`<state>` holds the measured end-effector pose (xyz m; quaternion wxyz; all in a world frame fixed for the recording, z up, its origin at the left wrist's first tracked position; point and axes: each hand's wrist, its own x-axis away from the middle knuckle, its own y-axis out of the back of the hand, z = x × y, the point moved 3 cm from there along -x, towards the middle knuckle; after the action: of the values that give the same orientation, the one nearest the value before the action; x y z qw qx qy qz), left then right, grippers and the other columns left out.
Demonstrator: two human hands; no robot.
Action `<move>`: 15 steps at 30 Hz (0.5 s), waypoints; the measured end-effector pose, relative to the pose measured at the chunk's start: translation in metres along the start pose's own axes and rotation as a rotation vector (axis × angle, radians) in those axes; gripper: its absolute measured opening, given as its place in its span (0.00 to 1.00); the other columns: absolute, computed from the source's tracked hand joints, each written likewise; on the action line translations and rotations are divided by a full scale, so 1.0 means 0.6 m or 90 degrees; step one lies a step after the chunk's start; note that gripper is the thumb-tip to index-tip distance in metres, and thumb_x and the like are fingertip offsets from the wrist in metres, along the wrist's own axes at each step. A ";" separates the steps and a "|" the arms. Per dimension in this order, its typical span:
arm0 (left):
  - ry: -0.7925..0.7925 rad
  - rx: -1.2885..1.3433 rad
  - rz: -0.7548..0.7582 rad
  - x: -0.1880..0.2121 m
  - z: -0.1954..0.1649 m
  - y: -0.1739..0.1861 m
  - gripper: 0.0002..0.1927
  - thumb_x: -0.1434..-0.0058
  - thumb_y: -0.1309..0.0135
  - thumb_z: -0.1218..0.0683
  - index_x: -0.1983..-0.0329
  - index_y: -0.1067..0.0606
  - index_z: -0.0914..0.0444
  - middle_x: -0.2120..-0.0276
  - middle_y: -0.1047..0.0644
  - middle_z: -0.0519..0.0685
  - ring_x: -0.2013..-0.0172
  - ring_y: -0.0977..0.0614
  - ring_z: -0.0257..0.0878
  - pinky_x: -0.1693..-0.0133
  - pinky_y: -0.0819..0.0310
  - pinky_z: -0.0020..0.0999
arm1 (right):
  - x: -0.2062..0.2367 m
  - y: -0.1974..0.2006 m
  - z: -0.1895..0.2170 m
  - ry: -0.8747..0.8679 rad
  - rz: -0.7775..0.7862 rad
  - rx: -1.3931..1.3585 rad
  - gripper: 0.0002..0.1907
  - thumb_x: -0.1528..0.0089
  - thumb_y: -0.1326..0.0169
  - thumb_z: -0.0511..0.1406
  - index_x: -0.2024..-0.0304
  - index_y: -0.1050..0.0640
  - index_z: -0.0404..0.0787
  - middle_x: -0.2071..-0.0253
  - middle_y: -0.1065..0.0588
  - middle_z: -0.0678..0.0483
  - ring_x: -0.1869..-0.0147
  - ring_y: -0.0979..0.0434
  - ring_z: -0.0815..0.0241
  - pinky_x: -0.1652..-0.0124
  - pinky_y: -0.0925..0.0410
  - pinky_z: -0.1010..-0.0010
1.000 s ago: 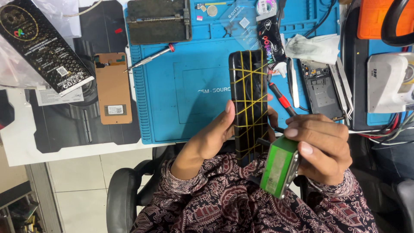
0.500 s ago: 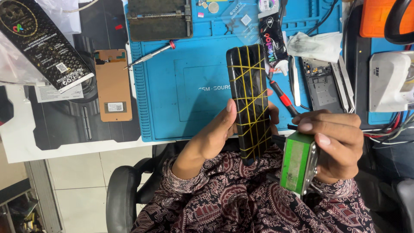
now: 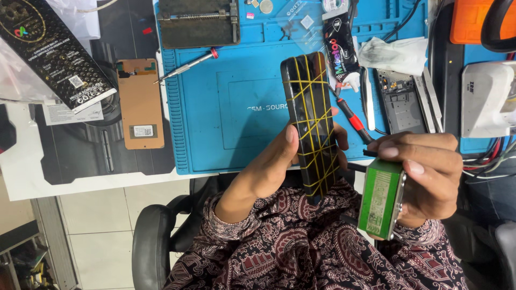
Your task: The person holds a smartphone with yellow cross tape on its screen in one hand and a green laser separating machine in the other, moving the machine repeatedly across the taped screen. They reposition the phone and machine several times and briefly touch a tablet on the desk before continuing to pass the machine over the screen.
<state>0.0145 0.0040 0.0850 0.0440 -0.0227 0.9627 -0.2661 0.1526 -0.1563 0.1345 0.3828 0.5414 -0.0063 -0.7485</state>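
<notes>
- The left hand (image 3: 274,166) is closed around a black phone (image 3: 314,121) criss-crossed with yellow bands, thumb on its face; the phone is held upright over the near edge of the blue mat (image 3: 226,107)
- The right hand (image 3: 424,172) clasps a green rectangular block (image 3: 380,197) just off the desk's near edge, fingers curled over its top
- A red-tipped screwdriver (image 3: 185,67) lies on the mat's far left part; a copper-backed panel (image 3: 141,102) rests beside the mat's left edge

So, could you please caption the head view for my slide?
Left hand holds a yellow-banded phone; right hand holds a green block.
</notes>
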 end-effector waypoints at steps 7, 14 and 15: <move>-0.002 0.020 -0.023 -0.003 -0.001 -0.004 0.39 0.21 0.74 0.34 0.21 0.48 0.66 0.44 0.27 0.57 0.49 0.19 0.43 0.42 0.23 0.41 | 0.002 -0.004 -0.002 -0.023 -0.056 -0.006 0.29 0.30 0.51 0.51 0.41 0.32 0.33 0.56 0.30 0.42 0.53 0.28 0.52 0.61 0.23 0.66; 0.026 0.079 -0.011 -0.003 0.006 -0.005 0.44 0.24 0.79 0.30 0.20 0.50 0.65 0.44 0.26 0.57 0.50 0.18 0.45 0.46 0.19 0.41 | 0.012 -0.005 -0.005 -0.028 -0.076 0.033 0.34 0.35 0.47 0.55 0.42 0.31 0.34 0.55 0.28 0.43 0.53 0.25 0.52 0.62 0.26 0.69; 0.040 0.115 -0.006 -0.004 0.010 -0.006 0.46 0.27 0.82 0.28 0.19 0.51 0.64 0.43 0.26 0.57 0.51 0.18 0.45 0.47 0.18 0.42 | 0.011 -0.003 -0.008 -0.005 -0.065 0.032 0.36 0.36 0.44 0.57 0.43 0.32 0.33 0.56 0.28 0.42 0.54 0.25 0.52 0.62 0.27 0.69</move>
<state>0.0177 -0.0018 0.0820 0.0146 -0.0153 0.9355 -0.3527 0.1546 -0.1568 0.1267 0.3305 0.5477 0.0013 -0.7686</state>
